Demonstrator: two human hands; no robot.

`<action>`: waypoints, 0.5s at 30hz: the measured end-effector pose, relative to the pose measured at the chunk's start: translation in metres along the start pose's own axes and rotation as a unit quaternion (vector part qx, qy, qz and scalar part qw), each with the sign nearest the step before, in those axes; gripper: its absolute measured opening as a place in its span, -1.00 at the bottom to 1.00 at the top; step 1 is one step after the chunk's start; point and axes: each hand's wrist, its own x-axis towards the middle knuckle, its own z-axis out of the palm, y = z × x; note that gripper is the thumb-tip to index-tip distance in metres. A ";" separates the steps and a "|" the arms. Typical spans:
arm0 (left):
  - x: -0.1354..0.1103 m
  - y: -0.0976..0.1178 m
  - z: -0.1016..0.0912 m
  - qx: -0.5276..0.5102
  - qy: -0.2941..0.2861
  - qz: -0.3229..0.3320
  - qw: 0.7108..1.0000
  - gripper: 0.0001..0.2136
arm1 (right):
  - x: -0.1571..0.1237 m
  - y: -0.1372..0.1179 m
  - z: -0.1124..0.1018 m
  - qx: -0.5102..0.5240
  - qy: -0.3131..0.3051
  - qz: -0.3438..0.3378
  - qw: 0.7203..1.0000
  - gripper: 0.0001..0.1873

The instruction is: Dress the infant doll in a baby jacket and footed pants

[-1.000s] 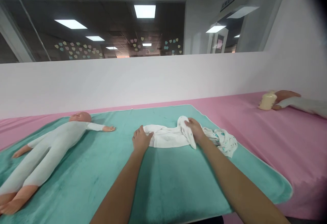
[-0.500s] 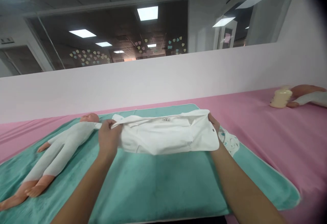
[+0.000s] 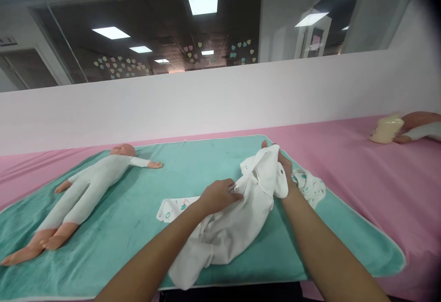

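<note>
A white baby top [image 3: 237, 228] with a snap and a small printed mark at its neck hangs crumpled between my hands, its lower part resting on the green mat. My left hand [image 3: 220, 196] pinches the edge near the printed mark. At the other end, my right hand [image 3: 285, 166] grips the cloth from behind, some of its fingers hidden by the fabric. A patterned sleeve [image 3: 174, 209] sticks out to the left beyond my left forearm. Just right of my right wrist lies a bunched patterned cloth [image 3: 310, 187].
A baby doll [image 3: 94, 178] in a white body suit lies on the left of the green mat [image 3: 138, 237]. The mat covers part of a pink surface [image 3: 351, 168]. A cream pump bottle [image 3: 386, 129] stands at the right beside another doll [image 3: 422, 125], partly cut off.
My left hand has moved right, toward my right hand. The top, stretched wide between both hands before, now hangs gathered, with its lower part down on the mat. The doll's arm shows now.
</note>
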 end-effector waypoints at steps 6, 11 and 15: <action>0.004 0.027 -0.056 -0.022 -0.043 0.006 0.999 -0.67 | 0.010 -0.011 -0.002 0.142 -0.051 -0.081 0.985 -0.68; -0.024 0.084 -0.095 0.084 -0.017 0.060 0.994 -0.70 | -0.001 -0.022 0.034 0.079 -0.219 -0.059 0.971 -0.32; -0.048 0.110 -0.099 0.162 -0.019 0.102 0.981 -0.81 | -0.043 -0.042 0.084 -0.132 -0.349 -0.060 0.926 -0.24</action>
